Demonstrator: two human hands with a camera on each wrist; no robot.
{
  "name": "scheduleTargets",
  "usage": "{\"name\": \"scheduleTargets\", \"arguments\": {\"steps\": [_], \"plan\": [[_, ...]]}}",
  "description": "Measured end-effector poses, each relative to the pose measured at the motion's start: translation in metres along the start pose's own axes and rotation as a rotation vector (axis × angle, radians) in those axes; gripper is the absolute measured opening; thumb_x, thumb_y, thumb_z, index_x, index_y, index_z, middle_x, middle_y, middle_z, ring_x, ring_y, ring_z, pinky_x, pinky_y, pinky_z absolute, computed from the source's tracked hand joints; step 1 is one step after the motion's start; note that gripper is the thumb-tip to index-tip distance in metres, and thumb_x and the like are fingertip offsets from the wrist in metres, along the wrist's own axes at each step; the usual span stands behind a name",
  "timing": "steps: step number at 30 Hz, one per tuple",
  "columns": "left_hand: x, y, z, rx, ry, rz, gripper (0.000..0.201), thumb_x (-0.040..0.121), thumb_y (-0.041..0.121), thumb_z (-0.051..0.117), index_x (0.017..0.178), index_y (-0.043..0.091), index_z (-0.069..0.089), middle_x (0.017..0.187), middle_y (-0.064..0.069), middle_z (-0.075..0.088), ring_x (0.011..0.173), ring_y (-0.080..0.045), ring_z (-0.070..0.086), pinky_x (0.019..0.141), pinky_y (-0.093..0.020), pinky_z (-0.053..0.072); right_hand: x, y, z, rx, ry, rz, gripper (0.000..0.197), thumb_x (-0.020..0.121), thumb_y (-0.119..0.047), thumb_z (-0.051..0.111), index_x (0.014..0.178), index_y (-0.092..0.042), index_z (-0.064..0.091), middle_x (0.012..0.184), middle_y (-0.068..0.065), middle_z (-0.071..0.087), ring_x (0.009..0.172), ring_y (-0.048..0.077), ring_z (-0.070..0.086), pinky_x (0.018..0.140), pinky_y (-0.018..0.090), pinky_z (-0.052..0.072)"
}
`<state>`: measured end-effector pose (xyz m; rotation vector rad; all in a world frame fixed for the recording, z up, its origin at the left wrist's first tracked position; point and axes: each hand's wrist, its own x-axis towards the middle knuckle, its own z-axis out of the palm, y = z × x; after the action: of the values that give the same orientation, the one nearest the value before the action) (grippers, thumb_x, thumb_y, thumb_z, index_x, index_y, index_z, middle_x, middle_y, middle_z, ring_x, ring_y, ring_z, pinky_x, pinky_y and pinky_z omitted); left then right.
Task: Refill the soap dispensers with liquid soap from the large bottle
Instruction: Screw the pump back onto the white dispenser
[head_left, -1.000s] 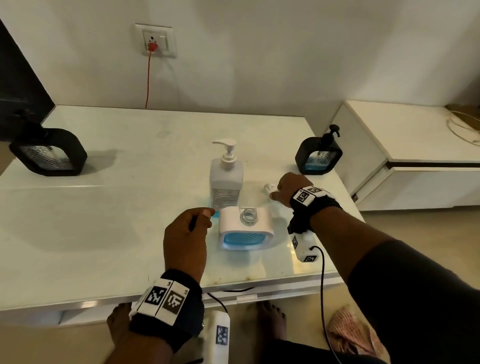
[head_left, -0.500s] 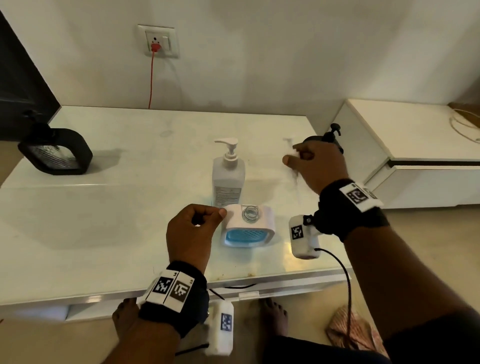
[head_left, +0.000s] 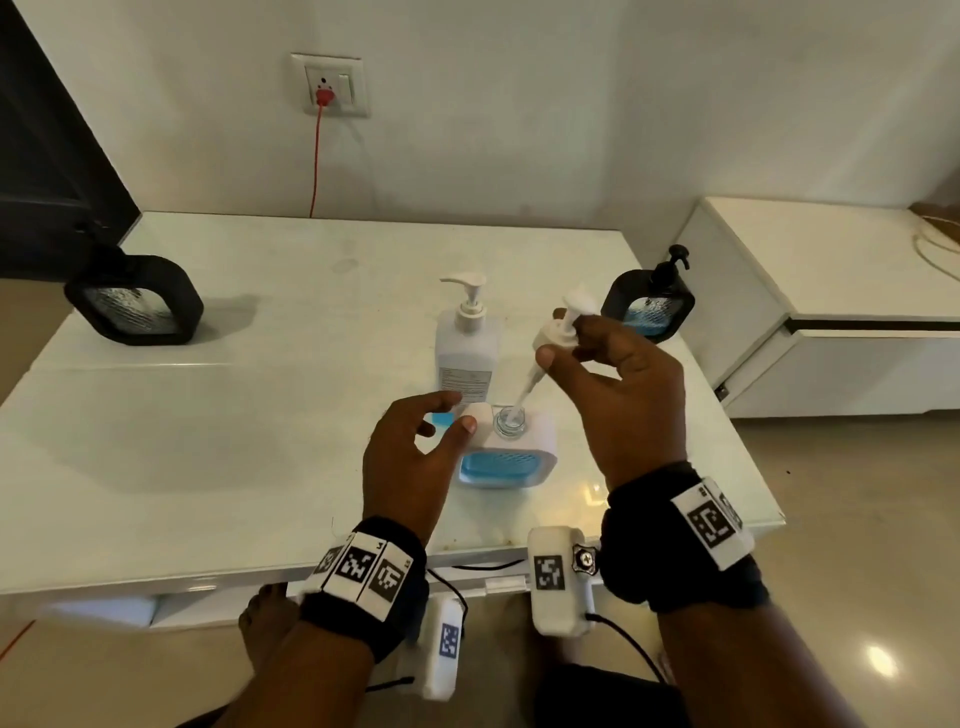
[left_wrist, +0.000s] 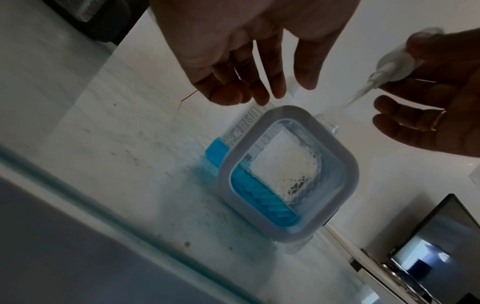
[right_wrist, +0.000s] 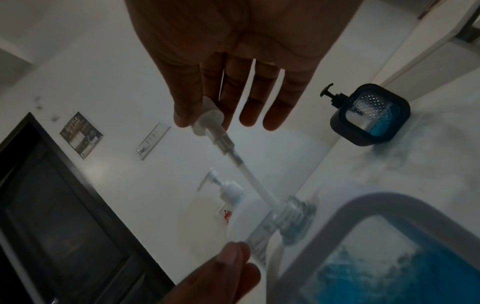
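At the far left of the white glossy table (head_left: 218, 415) stands a black square soap dispenser with a clear window (head_left: 134, 306), well apart from the other things. On the wall behind, a red plug with a red cable sits in a white socket plate (head_left: 328, 85).

The left hand (head_left: 415, 457) is near the middle of the table, its fingers relaxed and spread apart. It holds nothing; its thumb tip is just beside, or perhaps touching, the left top corner of the white square soap dispenser with blue liquid in its clear window (head_left: 511, 452); I cannot tell which. This dispenser stands near the front edge of the table and its clear threaded neck (head_left: 508, 421) is uncovered.

Just behind it stands upright the large white bottle with a white pump on top (head_left: 466, 343); blue liquid shows at its bottom.

The right hand (head_left: 618, 384) is raised above the white dispenser. Its thumb and first fingers pinch the white pump head with a long tube (head_left: 558, 332); the other fingers are straight. The tube is tilted and its lower end is in the uncovered neck.

Further right, near the table's right edge, stands a second black square soap dispenser with a black pump (head_left: 650, 306), with blue liquid low in its window. Beside the table is a low white cabinet (head_left: 841, 322).
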<state>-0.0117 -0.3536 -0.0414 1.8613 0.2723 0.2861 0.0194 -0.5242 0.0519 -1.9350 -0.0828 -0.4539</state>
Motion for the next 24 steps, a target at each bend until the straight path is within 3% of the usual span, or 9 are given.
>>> {"name": "scheduleTargets", "arguments": {"steps": [3,6,8,10,13,16,20,22,24], "plan": [[-0.001,0.000,0.001,0.036,-0.063,0.011,0.036,0.089,0.038,0.077,0.121,0.037,0.062,0.114,0.031,0.055,0.101,0.000,0.055,0.083,-0.022,0.049,-0.007,0.012,0.007,-0.011,-0.061,0.028,0.039,0.081,-0.026,0.080,0.119,-0.021,0.071,0.106,-0.011,0.073,0.093,0.010,0.067,0.076,0.024,0.057],[-0.002,0.001,0.003,0.086,-0.128,0.055,0.045,0.085,0.042,0.079,0.123,0.046,0.055,0.115,0.037,0.050,0.101,0.004,0.052,0.081,-0.017,0.044,-0.016,0.024,0.012,-0.064,-0.161,0.069,0.041,0.081,-0.026,0.079,0.121,-0.027,0.069,0.109,-0.014,0.072,0.100,0.006,0.065,0.084,0.033,0.057],[-0.002,0.000,0.004,0.121,-0.157,0.092,0.050,0.084,0.041,0.082,0.125,0.047,0.054,0.118,0.036,0.051,0.102,0.004,0.050,0.079,-0.014,0.041,-0.021,0.031,0.013,-0.094,-0.227,0.101,0.039,0.081,-0.025,0.078,0.118,-0.031,0.070,0.107,-0.022,0.071,0.102,0.001,0.064,0.089,0.029,0.054],[-0.002,-0.001,0.005,0.136,-0.177,0.109,0.051,0.083,0.041,0.082,0.125,0.048,0.053,0.121,0.033,0.053,0.102,0.003,0.051,0.077,-0.013,0.039,-0.024,0.037,0.011,-0.138,-0.282,0.116,0.033,0.081,-0.024,0.078,0.112,-0.035,0.072,0.090,-0.035,0.065,0.095,-0.011,0.061,0.086,0.017,0.047],[0.000,-0.001,0.005,0.141,-0.184,0.096,0.050,0.080,0.053,0.077,0.125,0.048,0.053,0.122,0.027,0.056,0.099,0.001,0.051,0.075,-0.014,0.039,-0.025,0.044,0.009,-0.174,-0.318,0.129,0.031,0.081,-0.025,0.079,0.110,-0.032,0.072,0.085,-0.037,0.058,0.089,-0.022,0.053,0.080,0.005,0.040],[0.001,-0.002,0.005,0.148,-0.198,0.134,0.059,0.073,0.063,0.066,0.127,0.042,0.057,0.125,0.022,0.058,0.100,0.000,0.052,0.075,-0.011,0.038,-0.021,0.049,0.011,-0.179,-0.307,0.140,0.045,0.076,-0.031,0.083,0.116,-0.036,0.064,0.103,-0.032,0.058,0.098,-0.013,0.053,0.088,0.005,0.037],[0.002,-0.007,0.006,0.156,-0.223,0.194,0.057,0.079,0.056,0.067,0.130,0.033,0.064,0.131,0.013,0.061,0.108,-0.006,0.053,0.083,-0.012,0.039,-0.019,0.055,0.018,-0.172,-0.330,0.152,0.050,0.071,-0.043,0.084,0.114,-0.038,0.059,0.107,-0.025,0.063,0.104,0.001,0.057,0.089,0.021,0.046],[0.003,-0.010,0.007,0.173,-0.232,0.209,0.055,0.081,0.054,0.068,0.131,0.031,0.064,0.132,0.009,0.062,0.113,-0.012,0.053,0.087,-0.014,0.039,-0.018,0.056,0.016,-0.179,-0.379,0.139,0.046,0.073,-0.046,0.082,0.111,-0.040,0.058,0.104,-0.030,0.062,0.103,-0.003,0.057,0.088,0.017,0.045],[0.004,-0.012,0.008,0.170,-0.224,0.199,0.050,0.080,0.054,0.068,0.127,0.038,0.062,0.131,0.012,0.060,0.116,-0.016,0.053,0.088,-0.017,0.040,-0.016,0.057,0.011,-0.164,-0.416,0.118,0.042,0.078,-0.043,0.079,0.114,-0.045,0.057,0.107,-0.037,0.058,0.105,-0.013,0.054,0.088,0.006,0.039]]}}
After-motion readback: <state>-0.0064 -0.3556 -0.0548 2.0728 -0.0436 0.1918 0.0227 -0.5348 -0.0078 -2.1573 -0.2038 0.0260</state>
